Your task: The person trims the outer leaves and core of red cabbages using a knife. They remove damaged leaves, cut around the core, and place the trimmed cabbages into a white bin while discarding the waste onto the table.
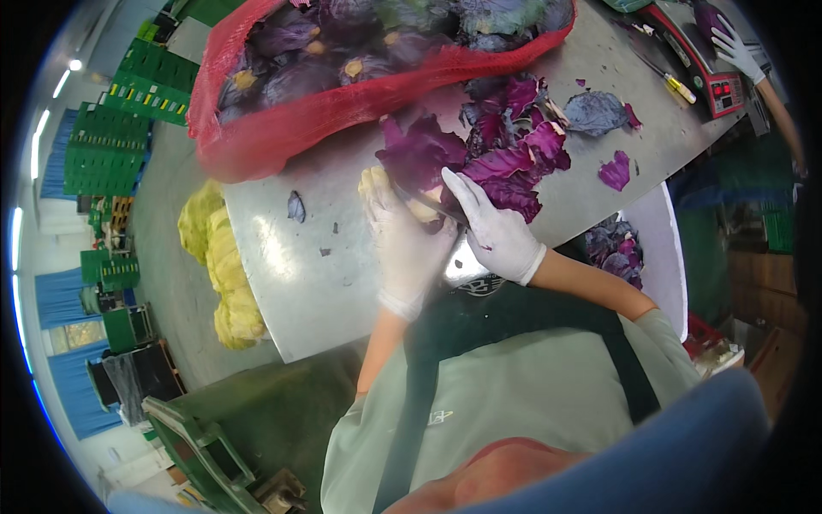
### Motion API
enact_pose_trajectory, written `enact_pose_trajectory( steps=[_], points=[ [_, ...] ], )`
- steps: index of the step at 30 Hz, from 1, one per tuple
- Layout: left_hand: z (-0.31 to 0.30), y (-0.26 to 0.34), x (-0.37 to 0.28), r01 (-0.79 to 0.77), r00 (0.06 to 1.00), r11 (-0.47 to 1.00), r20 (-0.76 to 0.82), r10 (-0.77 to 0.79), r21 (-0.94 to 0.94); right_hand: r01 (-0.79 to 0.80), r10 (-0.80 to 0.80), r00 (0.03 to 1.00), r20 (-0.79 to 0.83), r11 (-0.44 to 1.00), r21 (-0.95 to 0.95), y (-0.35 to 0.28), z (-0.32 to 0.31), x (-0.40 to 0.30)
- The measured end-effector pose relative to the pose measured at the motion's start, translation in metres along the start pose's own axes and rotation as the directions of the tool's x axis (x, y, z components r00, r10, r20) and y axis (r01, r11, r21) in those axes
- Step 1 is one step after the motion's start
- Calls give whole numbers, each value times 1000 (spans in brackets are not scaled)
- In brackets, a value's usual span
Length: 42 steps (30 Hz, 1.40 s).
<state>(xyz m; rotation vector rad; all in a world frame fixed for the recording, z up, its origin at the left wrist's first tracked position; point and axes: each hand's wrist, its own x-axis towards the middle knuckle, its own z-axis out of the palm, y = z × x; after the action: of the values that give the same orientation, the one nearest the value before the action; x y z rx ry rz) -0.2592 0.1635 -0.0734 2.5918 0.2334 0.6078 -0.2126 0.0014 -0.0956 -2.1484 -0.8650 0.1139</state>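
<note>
My left hand (408, 241), in a white glove, holds a red cabbage (420, 151) from its near left side. The cabbage's pale cut stem (427, 207) faces me. In my right hand (494, 221), also gloved in white, is a knife (431, 204) whose dark blade lies across the stem end. The fingers hide most of the knife's handle. Just beyond and to the right of my hands, loose purple cabbage leaves (507, 164) lie heaped on the metal table (308, 270). Blur softens the left glove's outline.
A red mesh sack (270, 144) full of red cabbages spans the table's far side. At right, another person's gloved hand (735, 51) touches a purple cabbage on a red scale (722, 90). A yellow-handled tool (679, 88) lies nearby. A white bin (664, 257) holds leaves; yellow sacks (228, 276) stand left.
</note>
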Motion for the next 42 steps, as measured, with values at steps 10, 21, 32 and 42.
enact_pose_trajectory(
  steps=[10,21,32,42],
  points=[
    [1,11,12,41,996,999,77,-43,23,-70,70,998,2,994,-82,13,1,47],
    [-19,-63,-30,-21,997,882,54,52,-470,-508,518,819,247,455,732,119,-56,49],
    [-37,-52,-32,393,917,306,344,-203,-867,207,-205,969,-138,978,2,-4,-71,29],
    [-27,-54,-36,195,979,838,159,-130,-510,-31,-32,899,436,990,137,-4,-21,-5]
  ],
)
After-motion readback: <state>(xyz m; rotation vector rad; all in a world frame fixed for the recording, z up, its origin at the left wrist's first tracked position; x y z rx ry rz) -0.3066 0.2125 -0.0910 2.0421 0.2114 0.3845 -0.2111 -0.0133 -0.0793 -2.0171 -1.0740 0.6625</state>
